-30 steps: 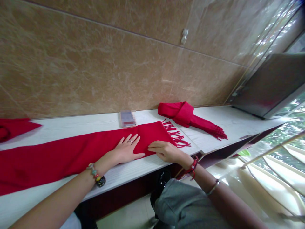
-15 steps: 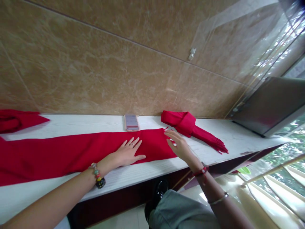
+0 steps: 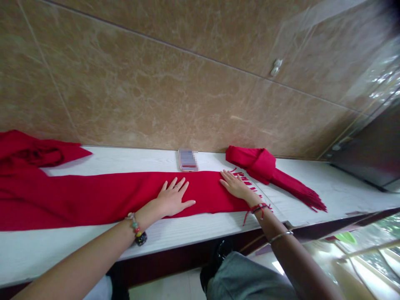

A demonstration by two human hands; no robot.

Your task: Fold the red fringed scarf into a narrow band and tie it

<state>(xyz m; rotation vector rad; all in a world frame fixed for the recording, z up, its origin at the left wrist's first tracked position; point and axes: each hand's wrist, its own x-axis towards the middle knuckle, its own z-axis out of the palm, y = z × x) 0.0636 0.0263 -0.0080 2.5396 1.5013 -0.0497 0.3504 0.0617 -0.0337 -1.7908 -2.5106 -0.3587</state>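
Note:
A long red scarf lies spread along the white counter, its fringe at the right end. My left hand rests flat on the middle of the cloth, fingers spread, a ring on one finger. Near the fringed end, my right hand lies palm down on the scarf, fingers stretched out. Neither hand grips anything. Behind the right hand sits a second red scarf, folded or knotted, with its fringed tail pointing right. At the far left the red cloth is bunched up against the wall.
A phone lies on the white counter by the tiled wall. At the right end stands a dark, flat-sided object. The counter's front edge runs close below my forearms. A green item shows low on the right.
My right hand has come down flat onto the scarf's end, and the fringe now shows beside it. My left hand stays on the cloth. The view has shifted slightly left.

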